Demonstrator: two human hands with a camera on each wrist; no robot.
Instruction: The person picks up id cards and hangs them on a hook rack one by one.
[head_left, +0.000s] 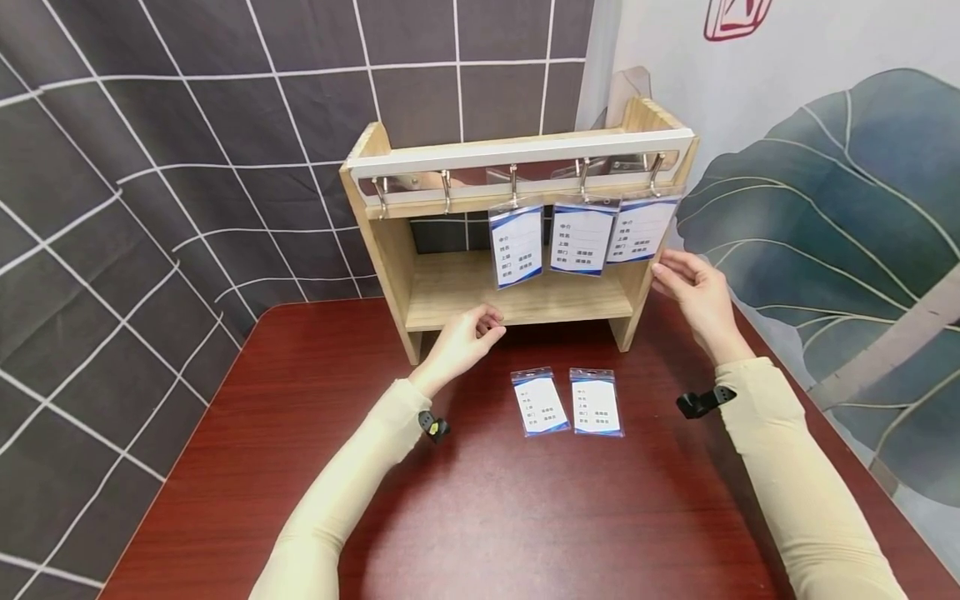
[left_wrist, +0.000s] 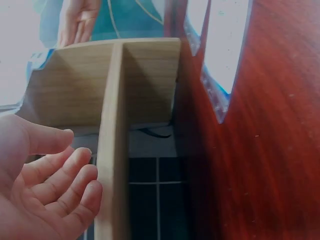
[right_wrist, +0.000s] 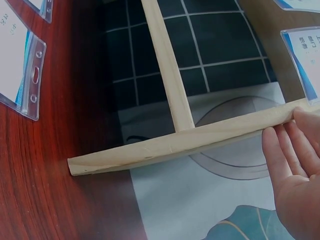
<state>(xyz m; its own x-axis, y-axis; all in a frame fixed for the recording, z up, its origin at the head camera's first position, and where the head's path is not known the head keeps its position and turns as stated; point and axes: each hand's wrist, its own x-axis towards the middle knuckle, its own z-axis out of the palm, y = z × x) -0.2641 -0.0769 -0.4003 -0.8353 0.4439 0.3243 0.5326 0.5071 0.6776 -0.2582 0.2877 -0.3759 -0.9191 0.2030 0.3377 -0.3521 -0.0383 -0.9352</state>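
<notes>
A wooden rack (head_left: 517, 310) stands on the table, with metal hooks along its upper rail. Badge holders hang from its three right-hand hooks: one at the middle (head_left: 516, 246), a second (head_left: 582, 239) beside it, and a third (head_left: 642, 229) at the right end. My right hand (head_left: 697, 296) holds the rack's right side panel (right_wrist: 165, 142), thumb at the front edge and fingers against the outer face. In front of the lower shelf, my left hand (head_left: 467, 340) is loosely bent with nothing in it. Two more badge holders, left (head_left: 542, 402) and right (head_left: 596, 404), lie flat before the rack.
Two hooks at the rack's left, the outer (head_left: 382, 197) and the inner (head_left: 447, 192), bear no badge. The dark red table (head_left: 300, 400) extends around the rack. A grid-patterned cloth (head_left: 187, 167) and a leaf-patterned backdrop (head_left: 840, 208) close off the back and right.
</notes>
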